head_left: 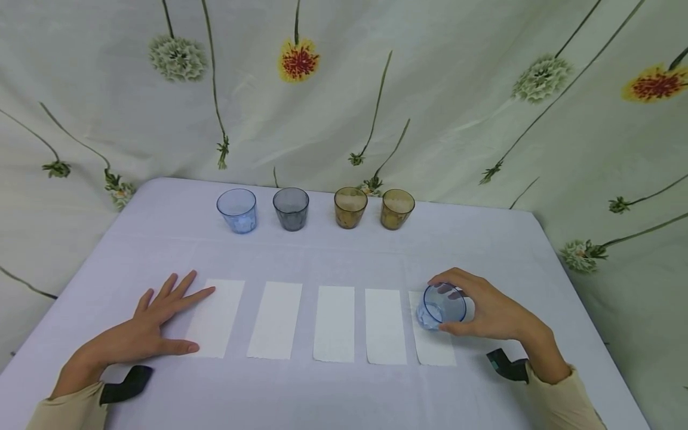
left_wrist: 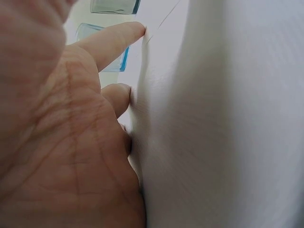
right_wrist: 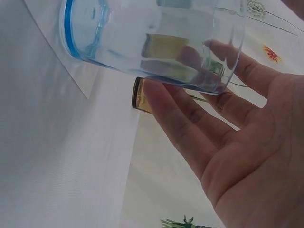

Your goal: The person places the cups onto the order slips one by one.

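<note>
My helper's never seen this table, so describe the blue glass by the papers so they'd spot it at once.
Start at the pale-covered table and follow the row of five white papers to its right end. At the rightmost paper, the right hand grips the blue glass. The other blue glass stands farther back, beside a grey glass; this one alone is held.

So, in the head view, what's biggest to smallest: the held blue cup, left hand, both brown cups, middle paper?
Left hand
Middle paper
Held blue cup
Left brown cup and right brown cup: they look alike, so no ranking between them
</note>
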Available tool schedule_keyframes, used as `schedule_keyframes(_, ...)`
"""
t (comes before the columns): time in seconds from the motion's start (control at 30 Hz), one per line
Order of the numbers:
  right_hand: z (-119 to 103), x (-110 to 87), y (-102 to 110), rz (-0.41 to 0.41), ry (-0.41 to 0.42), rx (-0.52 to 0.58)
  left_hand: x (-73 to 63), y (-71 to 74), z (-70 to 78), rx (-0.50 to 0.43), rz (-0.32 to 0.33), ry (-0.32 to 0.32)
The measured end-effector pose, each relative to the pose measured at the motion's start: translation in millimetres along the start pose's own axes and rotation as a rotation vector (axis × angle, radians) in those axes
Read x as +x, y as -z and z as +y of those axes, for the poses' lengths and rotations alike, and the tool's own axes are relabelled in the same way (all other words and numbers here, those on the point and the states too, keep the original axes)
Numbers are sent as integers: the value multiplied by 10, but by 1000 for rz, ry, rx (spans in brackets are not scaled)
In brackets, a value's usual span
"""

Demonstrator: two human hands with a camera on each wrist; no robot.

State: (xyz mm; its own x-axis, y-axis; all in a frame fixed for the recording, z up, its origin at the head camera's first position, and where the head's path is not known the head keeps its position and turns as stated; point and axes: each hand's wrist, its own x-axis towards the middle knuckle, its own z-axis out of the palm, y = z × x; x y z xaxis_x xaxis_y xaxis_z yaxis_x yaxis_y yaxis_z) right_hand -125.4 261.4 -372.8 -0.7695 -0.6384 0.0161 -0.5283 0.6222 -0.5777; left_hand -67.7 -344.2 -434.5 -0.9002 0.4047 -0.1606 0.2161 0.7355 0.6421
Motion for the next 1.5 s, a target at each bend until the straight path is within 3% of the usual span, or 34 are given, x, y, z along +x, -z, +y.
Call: schedule_keyframes(1.5, -35, -17, -14, -25, -40, -10, 3, -9, -1, 30, 11, 0)
